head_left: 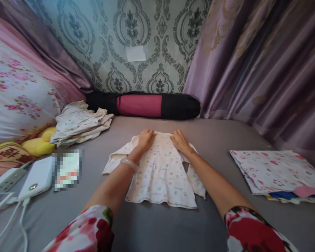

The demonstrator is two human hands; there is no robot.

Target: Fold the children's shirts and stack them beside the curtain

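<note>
A small white long-sleeved baby shirt (164, 171) lies spread on the grey sheet, its collar pointing away from me and its hem towards me. Coloured little prints cover it. My left hand (146, 139) is at the left shoulder beside the collar, its fingers bent onto the fabric. At the opposite shoulder, my right hand (180, 141) has its fingers closed on the cloth near the neckline. The left sleeve is partly hidden behind my left forearm; the right sleeve is folded down and partly covered by my right forearm.
A heap of pale printed clothes (81, 124) lies at the left, near a yellow plush thing (39, 145). Closer are a white power bank (38, 178) with cables and a power strip (7, 182). Folded patterned cloth (275, 169) lies right. A black-and-red roll (144, 105) lines the wall.
</note>
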